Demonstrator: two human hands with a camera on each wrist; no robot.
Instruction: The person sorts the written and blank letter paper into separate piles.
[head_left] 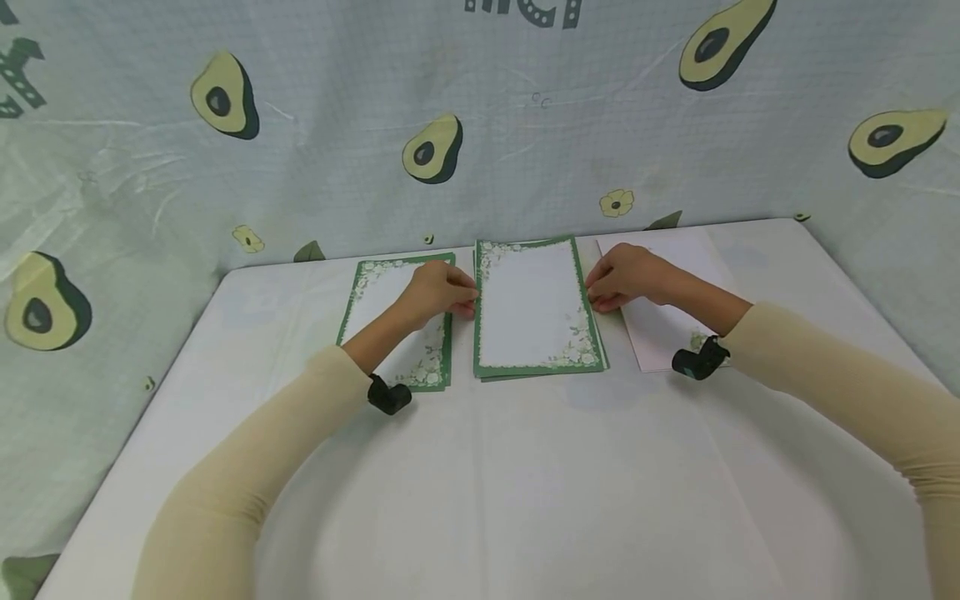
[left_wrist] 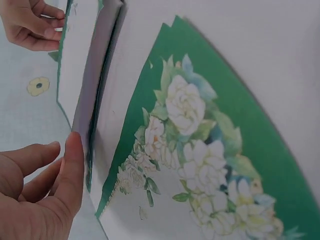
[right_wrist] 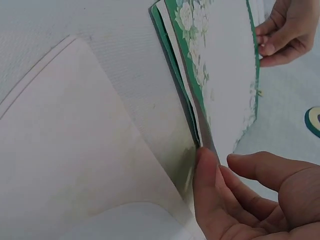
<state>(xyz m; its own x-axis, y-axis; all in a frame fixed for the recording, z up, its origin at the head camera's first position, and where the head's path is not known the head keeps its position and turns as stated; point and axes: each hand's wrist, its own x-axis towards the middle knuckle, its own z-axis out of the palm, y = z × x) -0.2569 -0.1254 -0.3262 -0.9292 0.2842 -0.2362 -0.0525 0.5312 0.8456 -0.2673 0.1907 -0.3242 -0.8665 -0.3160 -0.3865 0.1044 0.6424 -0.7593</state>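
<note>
Both hands are at the middle stack of paper, whose white sheets have green floral borders. My left hand touches its left edge with the fingertips; in the left wrist view the thumb of that hand stands apart from the index finger. On the right edge rest the fingertips of my right hand, and its thumb is likewise off the paper in the right wrist view. A second green-bordered stack lies under the left forearm. Pale pink sheets with a floral corner lie partly beneath the right forearm.
A white cloth covers the table. Behind it hangs a pale curtain printed with avocados. Small black wrist cameras hang below both wrists, close to the outer paper stacks.
</note>
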